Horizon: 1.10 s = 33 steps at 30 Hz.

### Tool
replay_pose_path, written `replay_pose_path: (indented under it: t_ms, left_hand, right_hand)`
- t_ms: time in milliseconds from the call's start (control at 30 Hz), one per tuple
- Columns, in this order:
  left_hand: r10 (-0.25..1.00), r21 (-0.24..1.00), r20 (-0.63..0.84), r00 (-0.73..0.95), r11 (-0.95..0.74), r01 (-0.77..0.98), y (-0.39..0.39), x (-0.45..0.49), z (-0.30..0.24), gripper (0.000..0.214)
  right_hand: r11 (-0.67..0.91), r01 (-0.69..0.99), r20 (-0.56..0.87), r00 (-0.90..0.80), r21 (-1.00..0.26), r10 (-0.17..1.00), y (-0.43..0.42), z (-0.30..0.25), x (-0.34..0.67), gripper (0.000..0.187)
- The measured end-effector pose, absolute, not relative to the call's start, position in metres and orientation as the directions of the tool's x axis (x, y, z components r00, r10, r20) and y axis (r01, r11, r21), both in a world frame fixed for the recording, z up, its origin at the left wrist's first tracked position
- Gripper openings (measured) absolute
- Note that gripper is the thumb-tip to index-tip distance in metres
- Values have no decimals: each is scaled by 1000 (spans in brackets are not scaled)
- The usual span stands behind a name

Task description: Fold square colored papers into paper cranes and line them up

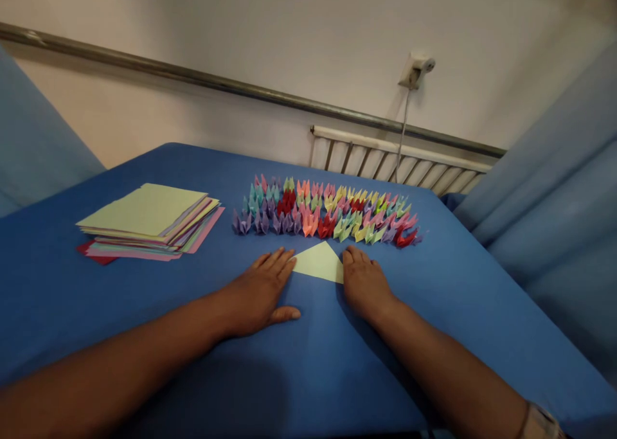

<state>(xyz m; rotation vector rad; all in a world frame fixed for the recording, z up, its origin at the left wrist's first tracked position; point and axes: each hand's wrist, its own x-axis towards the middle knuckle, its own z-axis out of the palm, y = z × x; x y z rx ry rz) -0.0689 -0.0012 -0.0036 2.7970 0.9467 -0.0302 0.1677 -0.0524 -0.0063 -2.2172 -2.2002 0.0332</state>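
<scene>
A pale green paper (pixel 319 262), folded into a triangle, lies flat on the blue table (pixel 72 297) between my hands. My left hand (pixel 260 291) rests flat with fingers stretched out, its fingertips touching the triangle's left edge. My right hand (pixel 365 283) lies flat too, fingers together, pressing on the triangle's right corner. Just beyond the triangle stand several rows of small folded paper cranes (pixel 325 213) in many colours.
A stack of coloured square paper sheets (pixel 152 222) lies at the left of the table. Behind the table are a white wall, a metal rail (pixel 193 78), a radiator (pixel 395 162) and a wall socket with cord (pixel 414 71). Blue curtains hang at both sides.
</scene>
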Motion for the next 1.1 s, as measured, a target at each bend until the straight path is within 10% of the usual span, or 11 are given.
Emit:
replay_pose_path:
  t_ms: [133,400,600,900,1100]
  left_hand:
    - [725,147,-2,689,-681,718,11,-70,-3,89]
    - [574,383,262,776,-800,462,15,-60,0,46]
    - [605,429,285,743,-774,466,13,-58,-2,55]
    - [391,125,603,695,-907,402,-11,-54,19,32]
    - [264,5,614,744,-944,331,-9,-59,23,15]
  right_hand:
    - [-25,1000,19,25,10,1000,-51,1,174,32]
    - [4,934,107,37,-356,994,-39,-12,172,53]
    - [145,840,174,-61,-522,983,-39,-16,166,38]
    - [624,776,482,-515,-89,709,-66,1,148,17]
    - [617,614,547,-332,-493,768,-60,0,160,28]
